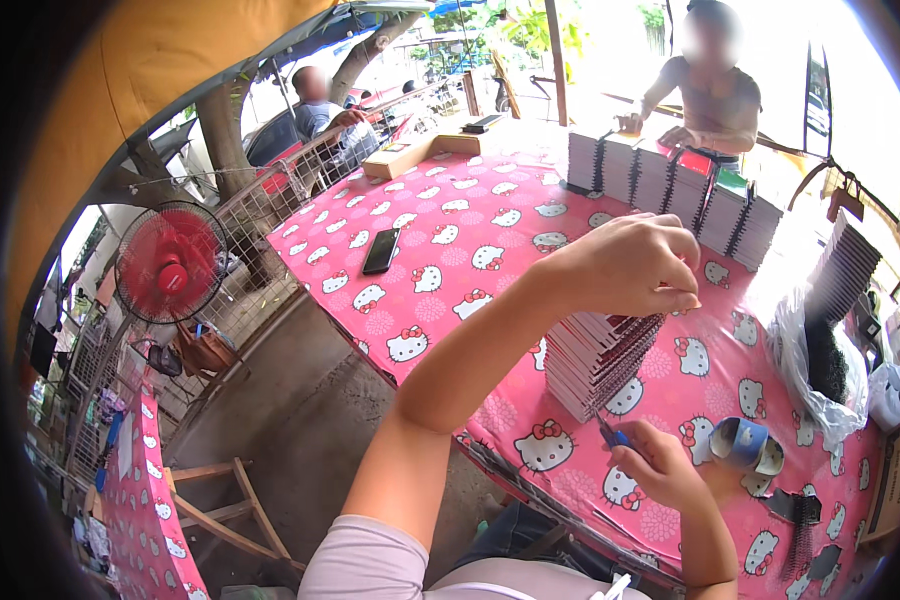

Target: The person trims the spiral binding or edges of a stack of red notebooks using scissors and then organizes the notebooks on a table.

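A stack of spiral-bound notebooks (598,362) with dark coils stands near the front edge of the pink patterned table (500,412). My left hand (630,262) is above the top of this stack, its fingers curled in and closed; whatever they hold, if anything, is hidden. Low beside the stack's near corner, my right hand (667,468) grips small blue-handled pliers (618,438). The tool's dark metal tip points toward the coils at the bottom of the stack.
Across the table a person (715,105) has both hands on a row of thick notebooks (660,190). A phone (381,251) lies at left. On the right are a blue roll (745,445), a plastic bag (820,375) and loose black coils (800,550). A red fan (170,262) stands beyond the left edge.
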`<state>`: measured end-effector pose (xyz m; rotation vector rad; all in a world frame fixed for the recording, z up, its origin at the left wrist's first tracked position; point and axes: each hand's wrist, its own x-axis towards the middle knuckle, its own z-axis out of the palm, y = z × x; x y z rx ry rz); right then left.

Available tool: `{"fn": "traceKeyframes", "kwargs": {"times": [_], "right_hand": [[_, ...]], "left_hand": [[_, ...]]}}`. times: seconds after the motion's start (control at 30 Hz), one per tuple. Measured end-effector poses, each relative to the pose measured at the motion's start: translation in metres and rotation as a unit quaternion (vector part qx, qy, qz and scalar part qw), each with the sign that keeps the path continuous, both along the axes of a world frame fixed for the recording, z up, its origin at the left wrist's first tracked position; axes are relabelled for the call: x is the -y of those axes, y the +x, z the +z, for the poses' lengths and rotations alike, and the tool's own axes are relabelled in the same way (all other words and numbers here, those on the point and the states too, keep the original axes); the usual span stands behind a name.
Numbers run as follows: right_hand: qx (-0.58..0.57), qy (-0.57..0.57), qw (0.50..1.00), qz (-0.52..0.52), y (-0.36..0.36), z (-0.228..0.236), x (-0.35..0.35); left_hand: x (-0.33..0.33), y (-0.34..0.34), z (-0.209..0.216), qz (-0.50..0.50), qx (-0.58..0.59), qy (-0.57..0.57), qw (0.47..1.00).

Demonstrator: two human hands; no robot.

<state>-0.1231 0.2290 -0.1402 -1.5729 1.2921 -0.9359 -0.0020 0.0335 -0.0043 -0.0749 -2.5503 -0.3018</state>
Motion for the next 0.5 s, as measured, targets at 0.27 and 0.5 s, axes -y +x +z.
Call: {"fn": "traceKeyframes", "kwargs": {"times": [0.27,0.5], "right_hand": [[-0.114,-0.121,0.986,-0.026,-0.01,0.018,0.0],[-0.21,-0.281,0.926,-0.14,-0.013,0.01,0.013]], "left_hand": [[-0.034,0.016,0.023,0.026,-0.082,-0.247,0.965],[-0.055,0.023,0.001,0.06,0.257,-0.654,0.709]]}}
